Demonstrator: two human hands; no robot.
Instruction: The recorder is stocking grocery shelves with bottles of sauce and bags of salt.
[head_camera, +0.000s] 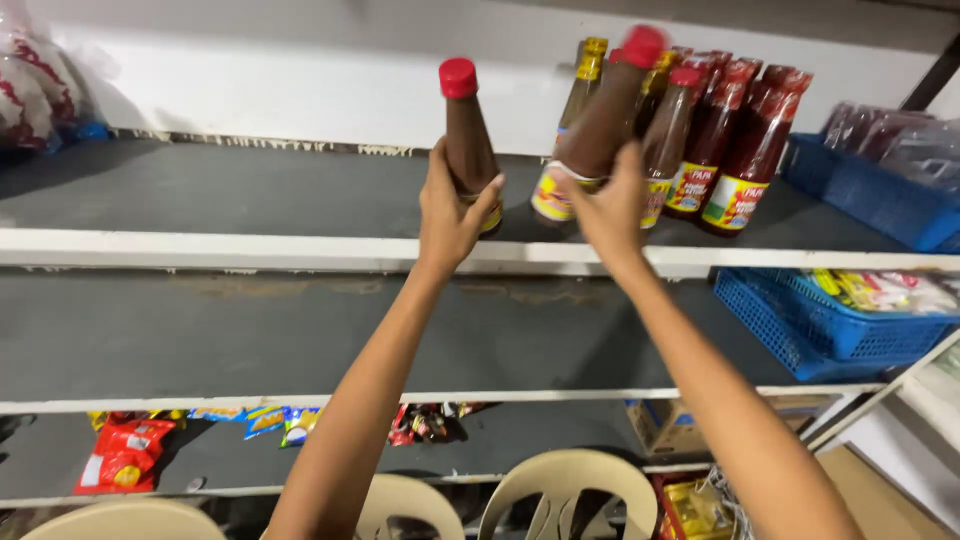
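Observation:
My left hand (450, 215) grips a brown sauce bottle with a red cap (467, 130), held upright over the top shelf (250, 250). In my right hand (608, 205) is a second brown bottle with a red cap (605, 115), tilted to the right. It leans toward a cluster of several sauce bottles (715, 140) standing on the shelf, some brown with yellow caps, some red with red caps. Both arms reach up from the bottom of the view.
A blue basket of packets (880, 200) stands at the shelf's right end. Another blue basket (800, 330) sits on the middle shelf. Snack packets (125, 455) lie on the lowest shelf. Beige plastic chairs (570, 490) stand below. A bag (35, 85) sits top left.

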